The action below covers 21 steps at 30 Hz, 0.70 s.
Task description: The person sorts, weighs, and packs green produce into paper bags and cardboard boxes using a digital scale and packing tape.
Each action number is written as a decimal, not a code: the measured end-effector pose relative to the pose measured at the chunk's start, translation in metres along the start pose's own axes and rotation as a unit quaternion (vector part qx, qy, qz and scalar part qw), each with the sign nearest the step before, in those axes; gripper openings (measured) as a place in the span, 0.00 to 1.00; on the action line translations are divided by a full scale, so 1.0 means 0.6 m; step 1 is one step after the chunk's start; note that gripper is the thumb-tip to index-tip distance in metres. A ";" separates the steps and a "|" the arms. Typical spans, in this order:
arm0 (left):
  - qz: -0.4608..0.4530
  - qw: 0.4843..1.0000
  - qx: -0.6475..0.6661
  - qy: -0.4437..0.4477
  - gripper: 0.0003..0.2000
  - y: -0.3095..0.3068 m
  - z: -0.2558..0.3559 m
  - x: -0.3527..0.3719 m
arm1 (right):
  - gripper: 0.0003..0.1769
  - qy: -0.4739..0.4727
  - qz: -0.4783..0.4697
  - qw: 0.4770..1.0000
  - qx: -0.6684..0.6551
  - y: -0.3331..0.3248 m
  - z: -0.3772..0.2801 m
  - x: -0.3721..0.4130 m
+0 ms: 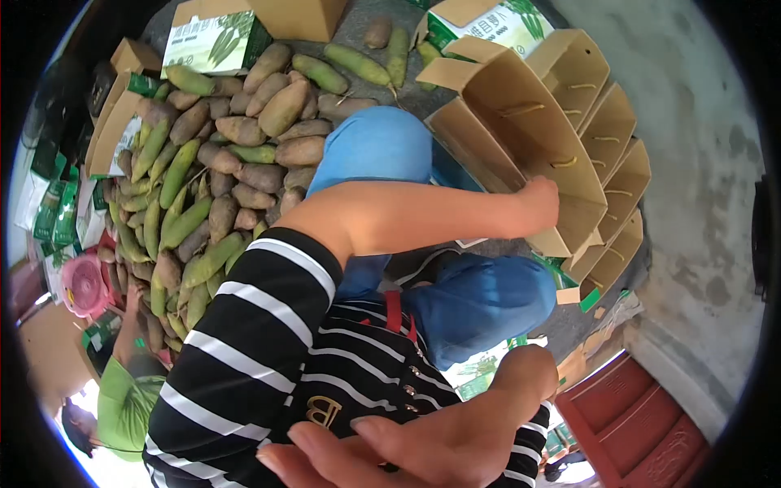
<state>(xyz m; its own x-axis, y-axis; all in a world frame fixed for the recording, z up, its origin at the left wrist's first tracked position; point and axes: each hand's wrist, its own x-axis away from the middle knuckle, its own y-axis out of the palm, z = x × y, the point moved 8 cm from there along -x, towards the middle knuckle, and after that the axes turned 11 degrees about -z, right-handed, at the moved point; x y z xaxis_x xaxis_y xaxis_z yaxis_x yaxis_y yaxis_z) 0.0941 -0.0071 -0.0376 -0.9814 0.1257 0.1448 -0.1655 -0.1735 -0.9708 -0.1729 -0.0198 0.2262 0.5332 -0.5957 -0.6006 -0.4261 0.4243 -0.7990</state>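
Note:
My left hand (537, 207) reaches across to the right, fingers curled at the near end of an upright, open cardboard box (533, 122). It appears to grip the box's edge, though the fingertips are hidden. Yellowish cord handles (563, 163) show on the inner wall. Close to the camera, at the bottom, my right hand (423, 443) has its fingers stretched out and apart, with nothing seen in it. Left of my knees lies a large pile of brown tubers (285, 107) mixed with long green radishes (187, 224).
More open cardboard boxes (614, 134) stand in a row beside a grey wall (691, 163). Printed cartons (213, 42) lie behind the pile. At the left are a pink basket (84, 285) and a person in green (130, 398). Red carved furniture (639, 423) is at lower right.

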 end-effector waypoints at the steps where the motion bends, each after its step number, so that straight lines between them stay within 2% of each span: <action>1: -0.003 1.000 0.002 -0.002 0.10 0.004 0.002 -0.003 | 0.23 0.005 -0.005 1.000 0.001 0.008 -0.005 -0.014; 4: -0.014 1.000 -0.021 -0.015 0.10 0.008 0.008 -0.011 | 0.22 0.039 -0.004 0.999 -0.023 0.033 -0.014 -0.052; 5: -0.015 1.000 0.010 -0.004 0.10 0.003 0.013 -0.014 | 0.22 0.083 0.012 0.995 -0.046 0.044 -0.036 -0.065; 7: -0.030 0.997 0.067 0.003 0.11 0.009 0.008 -0.019 | 0.21 0.057 -0.009 0.996 -0.074 0.054 -0.028 -0.067; 9: -0.046 0.998 0.051 0.000 0.12 0.016 0.011 -0.027 | 0.20 0.039 -0.033 0.996 -0.076 0.055 -0.025 -0.062; 11: -0.056 0.997 0.044 -0.003 0.12 0.017 0.013 -0.029 | 0.19 0.019 -0.046 0.998 -0.023 0.052 -0.025 -0.054; 14: -0.064 0.997 0.033 -0.017 0.13 0.017 0.024 -0.037 | 0.18 -0.070 -0.054 0.996 0.022 0.027 -0.024 -0.028; 16: -0.071 0.997 0.015 -0.035 0.13 0.027 0.022 -0.049 | 0.17 -0.170 -0.013 0.985 0.022 0.008 -0.021 0.008; 17: -0.087 0.996 0.018 -0.023 0.13 0.031 0.019 -0.056 | 0.16 -0.147 -0.014 0.989 -0.025 0.003 0.009 -0.008; 19: -0.121 0.992 0.033 0.002 0.14 0.036 0.021 -0.057 | 0.16 -0.069 -0.122 0.989 -0.049 0.006 0.024 -0.022; 21: -0.130 0.991 0.041 0.001 0.14 0.018 0.020 -0.035 | 0.15 0.124 -0.101 0.987 -0.027 0.006 0.023 -0.029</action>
<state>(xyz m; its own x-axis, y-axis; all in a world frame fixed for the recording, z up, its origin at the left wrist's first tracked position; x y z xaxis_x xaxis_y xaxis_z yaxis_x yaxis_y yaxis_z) 0.1118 -0.0236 -0.0487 -0.9042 0.1793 0.3877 -0.4205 -0.2141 -0.8817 -0.1733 0.0014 0.2335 0.4191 -0.8160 -0.3981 -0.3708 0.2464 -0.8954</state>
